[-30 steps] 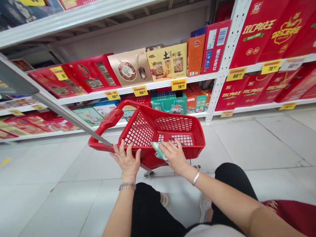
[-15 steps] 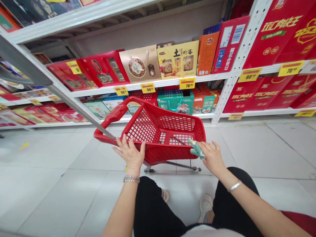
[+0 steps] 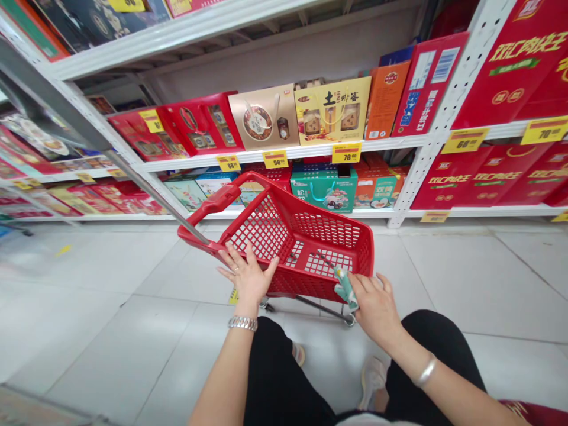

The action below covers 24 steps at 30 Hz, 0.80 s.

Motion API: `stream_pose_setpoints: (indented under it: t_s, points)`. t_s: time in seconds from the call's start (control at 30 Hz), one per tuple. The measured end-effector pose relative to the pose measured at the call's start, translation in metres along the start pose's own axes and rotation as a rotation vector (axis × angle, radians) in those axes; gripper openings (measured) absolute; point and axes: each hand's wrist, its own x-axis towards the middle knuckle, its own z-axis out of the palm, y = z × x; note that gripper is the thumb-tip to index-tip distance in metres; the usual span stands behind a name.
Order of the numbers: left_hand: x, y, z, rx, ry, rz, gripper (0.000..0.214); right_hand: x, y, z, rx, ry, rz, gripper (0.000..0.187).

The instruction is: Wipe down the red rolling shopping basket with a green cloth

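Observation:
A red plastic shopping cart point(image 3: 310, 213) with perforated walls stands before me, its basket holding nothing I can make out. Fingers spread, my left hand point(image 3: 249, 273) lies against the near rim close to the handle end; it grips nothing. My right hand point(image 3: 375, 302) is closed round a crumpled green-and-white cloth point(image 3: 345, 289) at the near rim by the cart's right end. Part of the cloth is hidden in the fingers. A grey metal pole point(image 3: 146, 186) slants from the upper left down to the cart's handle end.
Behind the cart, white shelving point(image 3: 266, 155) carries gift boxes with yellow price tags. Stacked red boxes point(image 3: 501, 65) fill the shelves at right. White floor tiles point(image 3: 110, 331) surround the cart. My knees point(image 3: 437, 343) are bent close to its near side.
The view has shifted slightly, so the shelves appear farther right. The cart's right end has swung a little nearer to me. My right hand, still holding the cloth, sits lower along the rim.

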Motion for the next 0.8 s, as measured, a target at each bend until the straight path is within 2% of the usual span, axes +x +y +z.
stream_pose_setpoints:
  t_s: [0.13,0.27,0.37,0.5,0.67,0.8]
  points:
    - [0.014,-0.01,-0.006,0.03,-0.052,0.013,0.085,0.027,-0.039,0.002,0.151,0.0,-0.067,0.067]
    - [0.027,-0.014,-0.013,0.095,-0.144,-0.001,0.076,0.061,-0.079,0.019,0.223,-0.039,-0.117,0.061]
    - [0.033,-0.015,-0.017,0.143,-0.199,-0.022,0.075,0.071,-0.092,0.032,0.211,-0.1,-0.13,0.057]
    - [0.037,-0.018,-0.02,0.162,-0.204,-0.024,0.084,0.058,-0.076,0.04,0.19,-0.103,-0.136,0.058]
    - [0.037,-0.016,-0.016,0.158,-0.169,-0.017,0.096,0.024,-0.025,0.033,0.158,-0.055,-0.112,0.066]
    - [0.024,0.002,-0.005,0.152,-0.129,-0.033,0.078,0.008,0.003,0.026,0.129,-0.034,-0.109,0.072]
